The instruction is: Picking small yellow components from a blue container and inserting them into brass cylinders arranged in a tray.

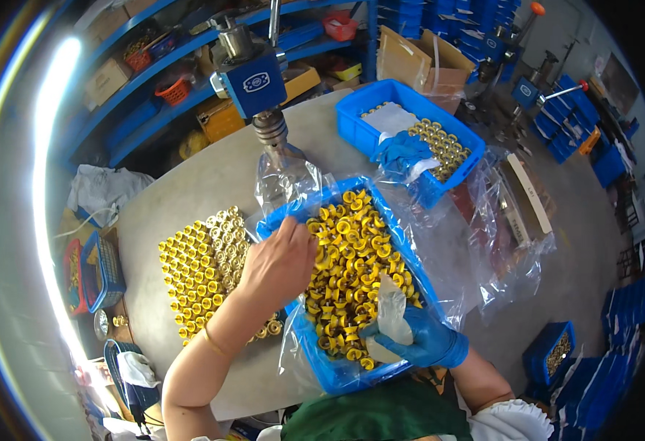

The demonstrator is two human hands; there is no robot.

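Observation:
My bare left hand is over the left side of a blue bin, its fingers curled together. What they hold, if anything, is hidden. Small yellow-and-brass ring-shaped parts fill the plastic-lined bin. At its near right corner is my right hand in a blue glove, with whitish coverings over some fingers. Those fingers are spread over the loose parts, and nothing shows clearly between them. Left of the bin, rows of yellow parts stand on the grey table, beside paler brass parts.
A blue press with a metal chuck overhangs the table behind the bin, with clear plastic below it. Another blue bin holds brass parts and a blue glove. Plastic bags lie at right. Baskets stand at left.

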